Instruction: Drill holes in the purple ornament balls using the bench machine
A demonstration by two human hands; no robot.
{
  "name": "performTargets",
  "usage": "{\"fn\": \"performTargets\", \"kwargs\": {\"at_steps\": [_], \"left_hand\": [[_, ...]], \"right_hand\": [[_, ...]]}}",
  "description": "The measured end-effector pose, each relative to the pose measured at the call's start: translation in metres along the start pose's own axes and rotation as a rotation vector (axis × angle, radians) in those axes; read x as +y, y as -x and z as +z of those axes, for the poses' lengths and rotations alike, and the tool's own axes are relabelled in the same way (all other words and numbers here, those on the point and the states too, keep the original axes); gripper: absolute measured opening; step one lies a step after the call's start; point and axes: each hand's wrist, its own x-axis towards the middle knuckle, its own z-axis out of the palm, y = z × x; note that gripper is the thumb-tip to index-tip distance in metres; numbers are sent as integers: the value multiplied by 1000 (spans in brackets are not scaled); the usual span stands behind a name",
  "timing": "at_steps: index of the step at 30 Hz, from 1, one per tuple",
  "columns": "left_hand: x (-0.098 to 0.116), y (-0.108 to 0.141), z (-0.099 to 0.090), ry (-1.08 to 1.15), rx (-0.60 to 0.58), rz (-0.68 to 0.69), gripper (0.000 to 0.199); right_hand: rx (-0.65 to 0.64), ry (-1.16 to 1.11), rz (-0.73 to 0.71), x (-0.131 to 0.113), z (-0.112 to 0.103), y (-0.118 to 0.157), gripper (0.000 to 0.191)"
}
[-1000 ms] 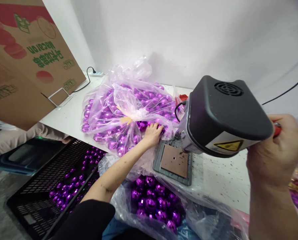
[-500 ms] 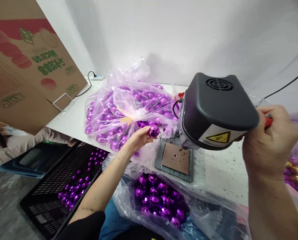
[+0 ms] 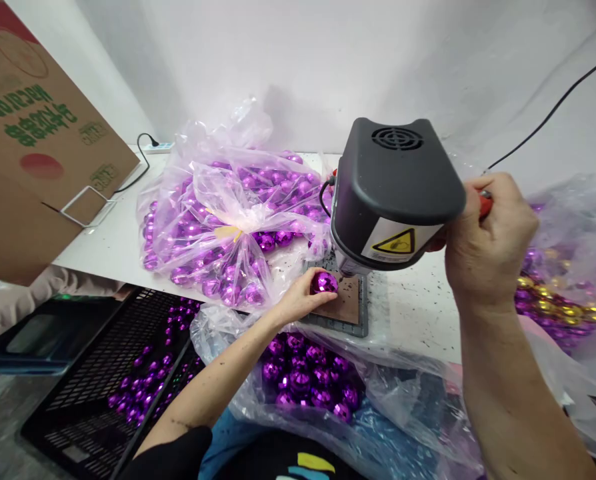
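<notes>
A shiny purple faceted ball (image 3: 325, 283) is pinched between the thumb and fingers of my left hand (image 3: 303, 297). The ball is over the brown pad (image 3: 345, 303) on the grey base plate (image 3: 364, 313), beside the lower tip of a black machine head (image 3: 398, 187) with a yellow warning label. My right hand (image 3: 491, 240) is wrapped round a red handle (image 3: 485, 204) at the machine's right side; most of the handle is hidden by the fingers. Whether the ball touches the pad, I cannot tell.
Behind my left hand lies a tied clear bag (image 3: 228, 220) full of purple balls. An open plastic bag of balls (image 3: 303, 380) is at my lap. A black crate (image 3: 78, 400) with more balls stands lower left. A cardboard box (image 3: 38, 147) is at left, bagged purple and gold balls (image 3: 553, 300) at right.
My left hand has carried the ball from beside the tied bag to the pad under the machine head. My right hand stays on the handle. The view has shifted to the right.
</notes>
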Motion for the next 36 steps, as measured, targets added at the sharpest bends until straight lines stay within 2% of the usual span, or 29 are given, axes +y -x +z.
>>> {"fn": "performTargets", "kwargs": {"at_steps": [6,10,15,20,25,28,31,34,36], "left_hand": [[-1,-5,14,-415,32,224,48],[-2,-5,25,-571,32,278,47],[-6,-3,34,-537,105,297,46],[-14,-6,36,-471,109,333,50],[-17,-8,40,-467,127,316,48],[-18,-8,41,-460,135,302,46],[-19,-8,42,-453,155,307,41],[-20,-8,42,-437,164,321,41],[-21,-8,42,-436,156,317,41]], "right_hand": [[-9,-26,-5,-1,1,0,53],[-4,-27,-25,-2,1,0,52],[4,-23,-18,-1,1,1,51],[20,16,-38,-3,2,-1,55],[90,128,-122,-6,1,5,52],[171,223,-207,-3,-3,23,42],[221,209,-307,4,-8,49,32],[145,173,-377,12,-13,72,26],[87,213,-372,17,-18,84,21]]}}
